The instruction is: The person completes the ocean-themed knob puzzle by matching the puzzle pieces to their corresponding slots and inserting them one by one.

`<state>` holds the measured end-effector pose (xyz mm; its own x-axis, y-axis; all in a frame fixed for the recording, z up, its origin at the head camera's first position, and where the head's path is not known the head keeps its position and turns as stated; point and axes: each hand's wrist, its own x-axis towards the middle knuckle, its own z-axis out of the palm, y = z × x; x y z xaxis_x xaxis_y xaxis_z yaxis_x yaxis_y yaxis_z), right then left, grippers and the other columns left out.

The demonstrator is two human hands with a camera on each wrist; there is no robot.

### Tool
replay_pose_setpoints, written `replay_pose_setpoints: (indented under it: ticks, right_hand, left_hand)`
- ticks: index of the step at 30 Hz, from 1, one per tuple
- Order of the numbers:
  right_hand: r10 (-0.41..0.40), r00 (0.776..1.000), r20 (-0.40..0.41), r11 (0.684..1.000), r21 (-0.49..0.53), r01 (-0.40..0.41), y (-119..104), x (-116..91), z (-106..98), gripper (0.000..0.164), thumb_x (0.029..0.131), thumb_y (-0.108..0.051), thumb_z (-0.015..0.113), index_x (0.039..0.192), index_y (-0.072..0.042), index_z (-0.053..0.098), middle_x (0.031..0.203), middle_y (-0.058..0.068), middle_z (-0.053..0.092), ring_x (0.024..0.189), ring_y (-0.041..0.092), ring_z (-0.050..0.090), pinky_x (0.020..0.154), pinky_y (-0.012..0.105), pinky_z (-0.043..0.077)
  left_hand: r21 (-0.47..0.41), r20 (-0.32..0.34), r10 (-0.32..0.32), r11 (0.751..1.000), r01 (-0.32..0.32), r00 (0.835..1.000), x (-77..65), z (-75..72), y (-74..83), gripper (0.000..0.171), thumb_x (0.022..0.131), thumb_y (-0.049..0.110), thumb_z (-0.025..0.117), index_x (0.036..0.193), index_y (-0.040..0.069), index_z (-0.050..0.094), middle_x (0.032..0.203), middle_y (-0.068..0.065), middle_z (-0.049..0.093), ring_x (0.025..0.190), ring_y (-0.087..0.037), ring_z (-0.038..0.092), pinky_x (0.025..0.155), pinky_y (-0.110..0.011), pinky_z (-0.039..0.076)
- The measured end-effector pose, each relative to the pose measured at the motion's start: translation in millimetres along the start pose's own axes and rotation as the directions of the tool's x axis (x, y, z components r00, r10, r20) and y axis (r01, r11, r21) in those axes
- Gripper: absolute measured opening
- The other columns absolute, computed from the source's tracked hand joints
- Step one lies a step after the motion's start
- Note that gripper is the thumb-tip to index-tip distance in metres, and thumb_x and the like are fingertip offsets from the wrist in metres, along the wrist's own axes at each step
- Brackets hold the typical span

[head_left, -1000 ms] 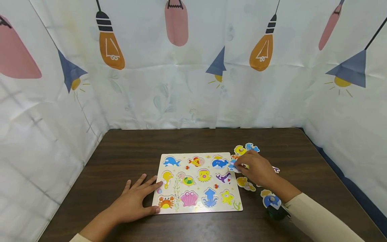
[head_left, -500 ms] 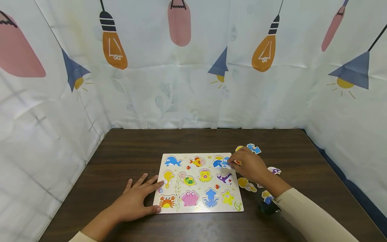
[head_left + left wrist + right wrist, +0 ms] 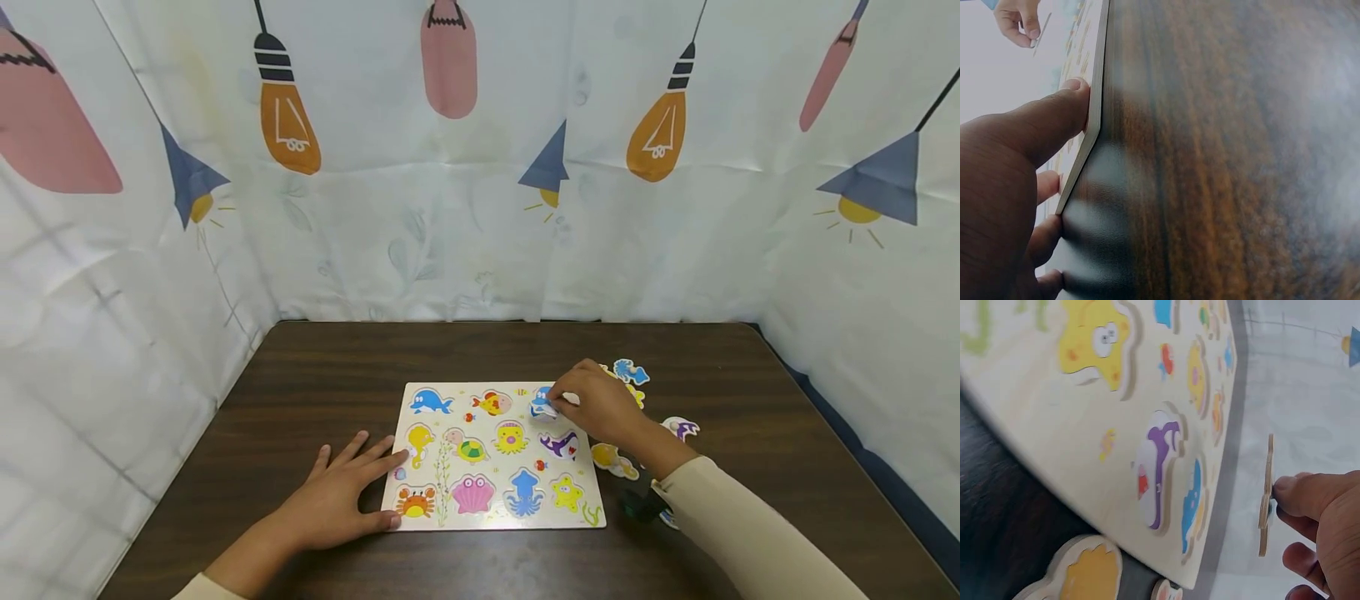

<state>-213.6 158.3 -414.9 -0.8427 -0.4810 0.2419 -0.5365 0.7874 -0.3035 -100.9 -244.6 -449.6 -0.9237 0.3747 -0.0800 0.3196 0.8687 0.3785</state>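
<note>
My left hand (image 3: 337, 500) rests on the left edge of a pale wooden puzzle board (image 3: 525, 522), its fingers spread and straight. In the left wrist view, its thumb lies along the board's near edge. My right hand (image 3: 603, 408) pinches a blue, white-edged puzzle piece (image 3: 542, 401) between thumb and fingertips. The right wrist view shows this piece (image 3: 1267, 506) edge-on, raised off the board, with its printed face hidden. In the head view it overlaps the board's upper right picture, a blue whale (image 3: 1192, 503). Just below that is a purple whale picture (image 3: 559, 445).
Loose pieces lie right of the board: a yellow one (image 3: 613, 460), a purple and white one (image 3: 681, 427) and a blue one (image 3: 632, 372). A dark round object (image 3: 640, 505) shows under my right forearm. White printed cloth (image 3: 480, 242) stands behind the dark wooden table (image 3: 337, 350).
My right hand has moved left with the blue piece, from the loose pieces to over the board's upper right corner. My left hand has stayed on the board's edge.
</note>
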Motion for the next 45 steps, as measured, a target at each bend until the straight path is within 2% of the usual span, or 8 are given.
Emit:
replay_pose_setpoints:
  ticks: [5,11,23,33,39,45]
  right_hand:
    - [0.033,0.999,0.014,0.999,0.020,-0.033,-4,7,1,0.013,0.088,-0.019,0.084,0.101,-0.022,0.083,0.099,-0.011,0.073,0.105,0.016,0.058,0.077,0.034,0.058]
    - [0.022,1.000,0.014,0.999,0.049,-0.023,-6,15,6,0.012,0.088,-0.018,0.083,0.099,-0.023,0.083,0.102,-0.011,0.074,0.106,0.015,0.057,0.079,0.034,0.057]
    - [0.070,0.994,0.080,0.995,0.069,-0.076,-19,31,15,0.012,0.090,-0.021,0.082,0.100,-0.027,0.083,0.103,-0.015,0.071,0.111,0.012,0.055,0.083,0.034,0.056]
    - [0.069,0.994,0.084,0.995,0.070,-0.075,-27,41,21,0.011,0.090,-0.021,0.082,0.099,-0.027,0.083,0.100,-0.015,0.069,0.109,0.012,0.055,0.081,0.032,0.055]
    - [0.043,0.995,0.089,0.997,0.056,-0.048,-35,49,27,0.012,0.091,-0.021,0.081,0.102,-0.026,0.083,0.099,-0.015,0.069,0.107,0.011,0.055,0.079,0.031,0.054]
    - [0.039,0.994,0.101,0.995,0.086,-0.048,-41,56,33,0.011,0.092,-0.021,0.080,0.101,-0.026,0.083,0.098,-0.016,0.069,0.106,0.010,0.054,0.081,0.032,0.053]
  left_hand:
    - [-0.001,0.008,-0.008,1.000,0.008,1.000,0.4,-0.1,-0.5,0.087,0.080,0.078,0.066,0.155,0.037,0.046,0.163,-0.001,0.038,0.152,-0.043,0.019,0.110,-0.079,0.007]
    - [-0.007,0.009,-0.006,1.000,0.006,1.000,0.6,1.7,-2.2,0.088,0.080,0.078,0.066,0.155,0.038,0.046,0.163,-0.001,0.037,0.153,-0.043,0.018,0.110,-0.079,0.005]
    - [-0.010,0.005,0.001,1.000,0.000,1.000,-1.0,2.9,-2.8,0.087,0.081,0.077,0.066,0.156,0.037,0.045,0.163,-0.001,0.037,0.153,-0.043,0.018,0.110,-0.079,0.005]
    - [-0.006,0.004,0.002,1.000,-0.002,1.000,-1.7,6.6,-4.9,0.086,0.083,0.076,0.065,0.156,0.038,0.044,0.164,0.000,0.035,0.153,-0.041,0.017,0.112,-0.076,0.004]
    - [-0.010,0.004,0.008,1.000,-0.008,1.000,-2.9,4.6,-5.0,0.086,0.083,0.078,0.062,0.157,0.038,0.043,0.164,-0.001,0.035,0.153,-0.043,0.017,0.111,-0.078,0.004]
    - [0.001,0.009,-0.001,1.000,0.001,1.000,-2.6,6.0,-4.4,0.086,0.083,0.078,0.063,0.157,0.038,0.043,0.164,0.002,0.035,0.154,-0.041,0.017,0.112,-0.077,0.005]
